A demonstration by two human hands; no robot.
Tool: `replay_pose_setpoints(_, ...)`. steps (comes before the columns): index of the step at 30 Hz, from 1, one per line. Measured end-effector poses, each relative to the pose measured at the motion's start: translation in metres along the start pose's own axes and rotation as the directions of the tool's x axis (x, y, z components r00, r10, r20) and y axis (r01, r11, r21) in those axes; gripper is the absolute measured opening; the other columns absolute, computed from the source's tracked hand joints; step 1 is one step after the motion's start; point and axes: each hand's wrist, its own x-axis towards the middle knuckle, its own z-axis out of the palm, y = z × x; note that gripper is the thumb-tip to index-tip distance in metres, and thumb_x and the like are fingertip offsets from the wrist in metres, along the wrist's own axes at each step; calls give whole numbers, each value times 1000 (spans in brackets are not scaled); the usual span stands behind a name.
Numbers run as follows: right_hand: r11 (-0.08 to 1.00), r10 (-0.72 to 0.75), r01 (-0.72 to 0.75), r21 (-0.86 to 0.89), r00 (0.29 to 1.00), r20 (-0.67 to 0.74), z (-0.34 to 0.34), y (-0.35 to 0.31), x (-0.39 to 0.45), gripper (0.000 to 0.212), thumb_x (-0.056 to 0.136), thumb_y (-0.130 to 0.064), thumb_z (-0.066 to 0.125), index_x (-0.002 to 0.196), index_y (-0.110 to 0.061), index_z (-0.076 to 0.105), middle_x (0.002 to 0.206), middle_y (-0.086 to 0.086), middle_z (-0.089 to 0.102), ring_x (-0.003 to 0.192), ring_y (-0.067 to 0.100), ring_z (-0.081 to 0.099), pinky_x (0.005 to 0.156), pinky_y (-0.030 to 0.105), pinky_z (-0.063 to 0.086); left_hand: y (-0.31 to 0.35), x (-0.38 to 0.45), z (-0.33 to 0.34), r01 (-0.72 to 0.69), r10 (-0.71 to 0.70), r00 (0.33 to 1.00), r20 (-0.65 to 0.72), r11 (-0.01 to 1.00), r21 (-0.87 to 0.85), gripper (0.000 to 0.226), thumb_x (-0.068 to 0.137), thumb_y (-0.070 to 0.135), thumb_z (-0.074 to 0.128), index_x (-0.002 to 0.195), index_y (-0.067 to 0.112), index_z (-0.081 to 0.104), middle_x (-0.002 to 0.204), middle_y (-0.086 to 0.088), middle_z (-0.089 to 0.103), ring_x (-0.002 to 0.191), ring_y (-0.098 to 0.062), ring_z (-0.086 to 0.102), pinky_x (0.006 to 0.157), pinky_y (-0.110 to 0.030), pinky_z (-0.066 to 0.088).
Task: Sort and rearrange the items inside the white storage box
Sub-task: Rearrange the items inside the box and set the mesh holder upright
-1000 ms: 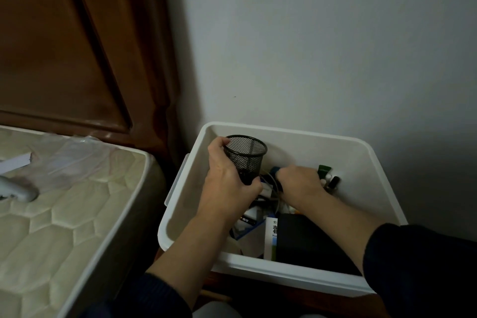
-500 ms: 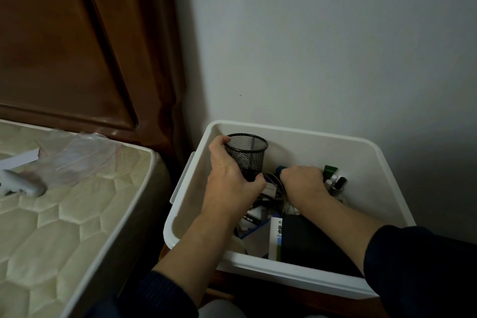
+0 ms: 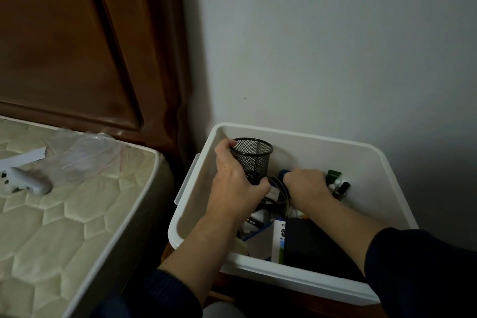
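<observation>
While the black mesh pen cup (image 3: 254, 160) is standing upright in the back-left corner of the white storage box (image 3: 296, 137), just right of centre in the lower half of the frame, its long axis is running vertically and its open mouth is facing up, with nothing visible inside it. Wrapping around its left wall and lower body, the left hand (image 3: 236, 186) is gripping the cup, thumb near the rim and fingers curling under the right side. Lying immediately to the right of that grip, and lower down, is a loose tangle of white cable (image 3: 280, 193), and the right hand (image 3: 305, 183) is closing over a blue-tipped item (image 3: 284, 173) there; its fingers are curled down out of sight, so exactly what they are pinching cannot be told. Judging from this, the coming move turns on the cup being up and to the left of the right hand's grip, near enough for loose pieces to go into the mouth. Further right, a small green tube (image 3: 333, 175) and dark little bottles (image 3: 342, 188) are sitting against the wall, while a dark flat case (image 3: 309, 242) and a white-and-green booklet (image 3: 280, 240) are filling the near side. Outside the box, at the left edge of the frame, a white controller (image 3: 24, 183) and a clear plastic bag (image 3: 82, 160) are lying on the mattress (image 3: 64, 227).
</observation>
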Motion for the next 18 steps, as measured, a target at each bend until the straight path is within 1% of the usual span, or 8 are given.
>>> replay_pose_setpoints(5,999,-26,27,39,999,-28,-4,6,-5,30,92,-33,70,119,-22,63,114,2,69,103,24,70,80,35,53,0,-1,-1,6,-6,1000,17,1000,-5,90,74,22,85,133,41,21,133,1,53,102,-19,70,86,-36,63)
replay_pose_setpoints(7,996,-43,47,76,998,-54,-8,12,-10,31,91,-37,69,119,-25,62,112,1,70,101,25,70,77,33,52,0,-1,-1,13,-13,1000,19,1000,3,90,74,23,85,134,40,21,134,2,53,104,-20,69,88,-38,62)
replay_pose_setpoints(10,994,-61,68,91,996,-68,-18,21,-18,28,92,-34,69,117,-23,64,112,3,69,100,25,69,73,32,48,1,-1,-1,1,-1,1000,26,1000,4,91,73,24,85,135,39,21,133,2,51,105,-19,69,88,-38,62)
replay_pose_setpoints(12,989,-27,44,142,992,-122,-24,28,-26,25,93,-35,66,115,-23,66,111,3,69,98,26,69,70,31,46,-1,0,0,-7,7,999,41,1000,-1,91,74,24,86,136,39,20,133,3,51,106,-18,68,86,-31,61)
replay_pose_setpoints(14,974,31,17,225,977,-210,-31,37,-37,23,95,-38,64,113,-25,64,107,2,69,94,26,68,68,31,44,-2,0,0,-13,13,998,61,1000,1,93,75,23,86,136,41,19,130,8,50,105,-12,66,78,-11,56)
replay_pose_setpoints(15,962,62,8,272,967,-248,-34,43,-42,21,96,-40,63,112,-27,63,104,0,68,92,24,67,67,31,44,-2,0,0,-10,10,997,76,1000,-2,95,75,21,87,137,42,18,127,10,50,105,-9,65,75,-4,51)
replay_pose_setpoints(17,892,159,-4,453,939,-304,-39,54,-56,11,96,-41,64,104,-32,62,95,-8,69,86,18,67,67,32,48,-2,-1,0,5,-3,994,114,1000,-15,104,73,15,88,141,45,15,124,12,53,104,-7,65,75,0,48)
replay_pose_setpoints(18,810,229,3,587,919,-320,-42,59,-63,8,96,-39,66,100,-33,62,90,-12,69,80,14,67,67,32,52,-2,-1,1,13,-11,991,134,1000,-16,109,72,13,88,143,46,11,124,9,56,105,-9,65,77,-3,49)
